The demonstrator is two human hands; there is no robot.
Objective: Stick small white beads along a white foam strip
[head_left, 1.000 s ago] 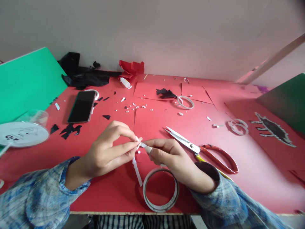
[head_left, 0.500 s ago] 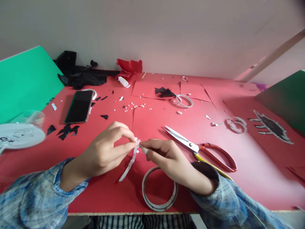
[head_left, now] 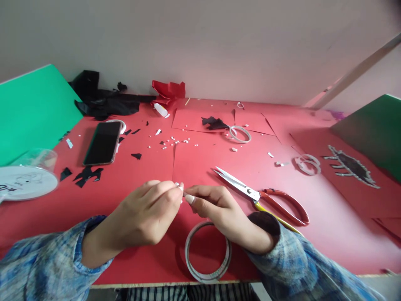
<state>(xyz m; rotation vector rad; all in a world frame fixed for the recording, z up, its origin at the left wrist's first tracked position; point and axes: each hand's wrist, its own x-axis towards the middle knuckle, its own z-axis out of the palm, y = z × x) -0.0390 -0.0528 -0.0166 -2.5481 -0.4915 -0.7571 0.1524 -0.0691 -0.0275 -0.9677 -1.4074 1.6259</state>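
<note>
Red table (head_left: 140,267); just in from its near edge, the left hand (head_left: 150,211) clamps a white scrap (head_left: 178,184) between its fingers, while whether the right hand (head_left: 216,209) grips it too, I cannot tell. Loose pinching could drop it; a dipping wrist could nudge the tape roll (head_left: 216,276) off that edge.

The left hand (head_left: 140,217) hid most of a white piece (head_left: 177,184); whether the right hand (head_left: 219,207) gripped it too could not be told. The right hand covered part of the tape roll (head_left: 206,277), the view's left edge cut off a white disc (head_left: 29,182), and a far purple scrap (head_left: 337,115) was blurred.
</note>
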